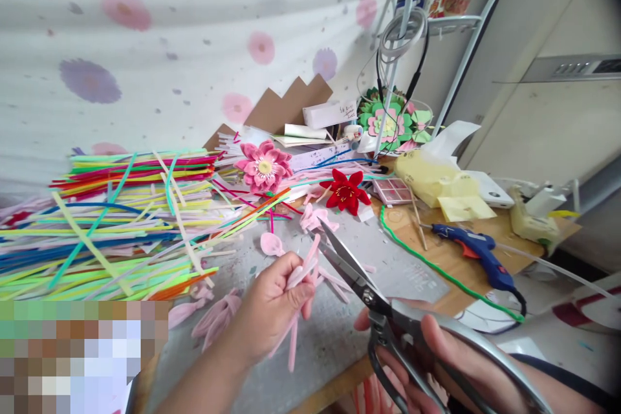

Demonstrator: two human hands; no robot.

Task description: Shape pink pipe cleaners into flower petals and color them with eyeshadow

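Between the thumb and fingers of my left hand (279, 301) is a small bunch of pale pink pipe cleaners (293, 343), with ends sticking out above and below. My right hand (412, 349) grips a large pair of metal scissors (363, 288). Their blades are parted and point up and left, close beside the upper ends of the pink strips; whether they touch I cannot tell. Behind the blades lies a pink looped piece (313, 217) on the grey mat (388, 259). A pink petal shape (272, 244) and several folded pink loops (220, 320) lie near my left hand.
Piles of coloured pipe cleaners (111, 226) cover the left side. A pink flower (264, 167) and a red flower (345, 191) sit at the back. To the right are a blue glue gun (478, 252), a green strand (431, 262) and a yellow package (427, 178). A metal rack (453, 21) stands behind.
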